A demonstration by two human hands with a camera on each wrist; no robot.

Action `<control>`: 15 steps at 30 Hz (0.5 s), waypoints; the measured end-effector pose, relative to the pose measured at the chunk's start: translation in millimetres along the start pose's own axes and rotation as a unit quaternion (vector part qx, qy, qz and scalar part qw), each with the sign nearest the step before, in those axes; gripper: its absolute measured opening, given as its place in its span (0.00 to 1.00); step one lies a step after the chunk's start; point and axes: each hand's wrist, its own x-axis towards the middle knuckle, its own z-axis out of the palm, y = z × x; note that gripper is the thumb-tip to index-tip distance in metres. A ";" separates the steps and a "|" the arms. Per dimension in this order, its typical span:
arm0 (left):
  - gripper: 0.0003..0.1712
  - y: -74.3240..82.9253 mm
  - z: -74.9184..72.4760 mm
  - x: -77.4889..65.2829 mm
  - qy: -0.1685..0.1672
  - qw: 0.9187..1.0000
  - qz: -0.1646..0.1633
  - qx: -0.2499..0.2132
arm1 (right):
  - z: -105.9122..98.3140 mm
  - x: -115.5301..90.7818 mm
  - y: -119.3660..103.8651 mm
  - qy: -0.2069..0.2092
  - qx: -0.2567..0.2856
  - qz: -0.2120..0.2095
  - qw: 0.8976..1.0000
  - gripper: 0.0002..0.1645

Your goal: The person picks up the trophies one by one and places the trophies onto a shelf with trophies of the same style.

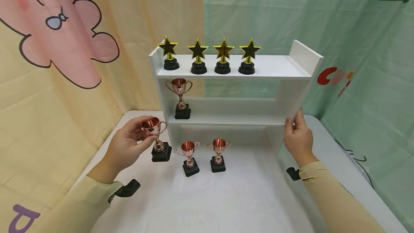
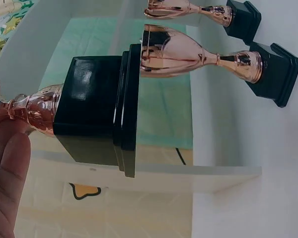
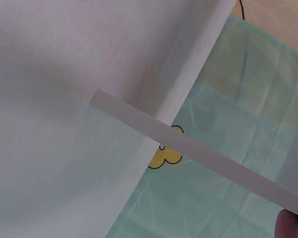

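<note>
My left hand [image 1: 124, 146] pinches a rose-gold trophy cup [image 1: 159, 145] by its bowl, between thumb and fingers. Its black square base [image 2: 95, 109] hangs at the lower left front of the white shelf [image 1: 226, 121]. Two more such trophies, a left one [image 1: 189, 159] and a right one [image 1: 218, 155], stand on the table just right of it. Another copper trophy [image 1: 182, 98] is at the left end of the middle shelf. With thumb and fingers, my right hand [image 1: 300, 141] grips the front edge of the shelf's right side panel [image 3: 203, 156].
Several gold star trophies [image 1: 223, 56] with round black bases line the top shelf from its left end. A white cloth covers the table [image 1: 239, 200]. Printed curtains [image 1: 365, 64] hang behind and beside it. A dark cable [image 1: 363, 168] lies at the right.
</note>
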 end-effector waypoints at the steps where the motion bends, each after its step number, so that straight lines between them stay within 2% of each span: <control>1: 0.38 1.2 1.8 2.1 -0.005 1.000 0.001 0.001 | -0.1 0.2 -0.1 0.000 0.001 0.001 1.000 0.32; 15: 0.34 15.8 23.3 31.6 -0.055 0.998 0.010 0.015 | -0.7 -0.8 0.4 -0.005 0.013 0.006 1.000 0.34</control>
